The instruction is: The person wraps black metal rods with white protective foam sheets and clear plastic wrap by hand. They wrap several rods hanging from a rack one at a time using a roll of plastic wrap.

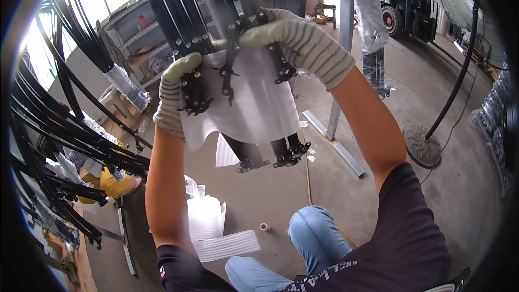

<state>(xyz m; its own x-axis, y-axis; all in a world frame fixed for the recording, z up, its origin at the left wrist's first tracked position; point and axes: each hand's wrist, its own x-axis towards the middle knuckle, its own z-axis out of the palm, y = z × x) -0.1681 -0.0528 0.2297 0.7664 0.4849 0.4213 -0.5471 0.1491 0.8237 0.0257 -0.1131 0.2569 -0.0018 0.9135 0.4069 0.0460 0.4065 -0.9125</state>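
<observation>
Several long black metal bars (172, 5) hang in front of me, with riveted brackets at their lower ends. A thin white foam sheet (254, 92) lies among them, partly behind the front brackets and in front of other bars whose ends show below it. My left hand (174, 92), in a striped knit glove, is closed round the left bars and the sheet's edge, its thumb in front. Also gloved, my right hand (284, 35) grips the right bars near their brackets, thumb stretched leftward. Most fingers of both hands are hidden behind the bars and sheet.
More white foam sheets (208, 219) and a small cardboard tube (265, 227) lie on the floor. Black bars (70, 146) crowd the left, near a person in yellow trousers (111, 184). To the right are a steel post (341, 48), a round stand base (421, 143) and a forklift (408, 5).
</observation>
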